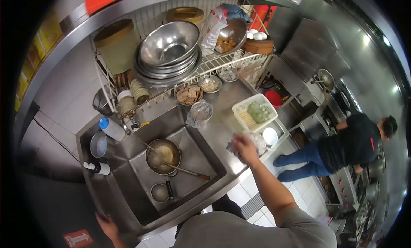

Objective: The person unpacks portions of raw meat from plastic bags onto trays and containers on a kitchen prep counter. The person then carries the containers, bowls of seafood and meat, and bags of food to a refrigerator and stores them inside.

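My right hand (pixel 245 148) is over the right end of the steel counter, its fingers curled and somewhat blurred. Under and beside it lies a crumpled greyish cloth or plastic bag (pixel 259 143); what the fingers hold is hidden. My left hand (pixel 108 226) is low at the sink's left front corner, fingers apart, with nothing visible in it. In the sink (pixel 201 151) stands a round metal pot (pixel 149 157) with cloudy liquid under the running tap. A long-handled ladle (pixel 184 169) rests across the pot. Beside it sits a small saucepan (pixel 160 193) with a black handle.
A white basket (pixel 239 113) holds a green bagged item, near a white bowl (pixel 270 136). Stacked steel bowls (pixel 169 44) fill the wire rack (pixel 214 66). Small food bowls (pixel 188 95) line the counter's back. A co-worker (pixel 346 141) stands at the stoves on the right.
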